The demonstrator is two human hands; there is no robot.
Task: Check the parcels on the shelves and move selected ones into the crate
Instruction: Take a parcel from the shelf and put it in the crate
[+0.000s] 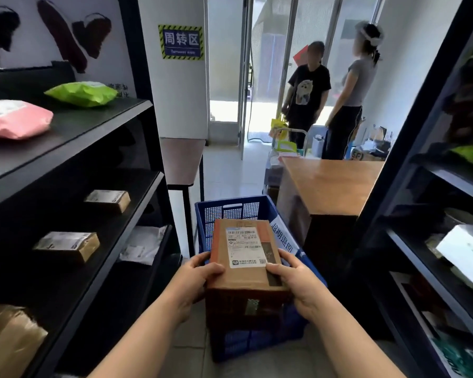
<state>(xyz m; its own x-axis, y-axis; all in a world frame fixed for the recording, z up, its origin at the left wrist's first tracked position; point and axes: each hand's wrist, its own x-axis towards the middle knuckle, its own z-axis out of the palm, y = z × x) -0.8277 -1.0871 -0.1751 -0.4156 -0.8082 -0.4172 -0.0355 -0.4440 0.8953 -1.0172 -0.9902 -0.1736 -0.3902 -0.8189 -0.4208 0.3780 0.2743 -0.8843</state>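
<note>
While over the crate (231,211), the box (245,257) sits between both hands (295,282).

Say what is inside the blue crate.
Of the blue crate, a mesh wall and a white sign show; the cardboard box held over it hides its floor and any contents.

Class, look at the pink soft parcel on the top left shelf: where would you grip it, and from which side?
Likely the pink parcel at its near end, by the open front of the shelf. It is a flat, puffy bag lying down, so come from the aisle, thumb over, fingers under.
</note>
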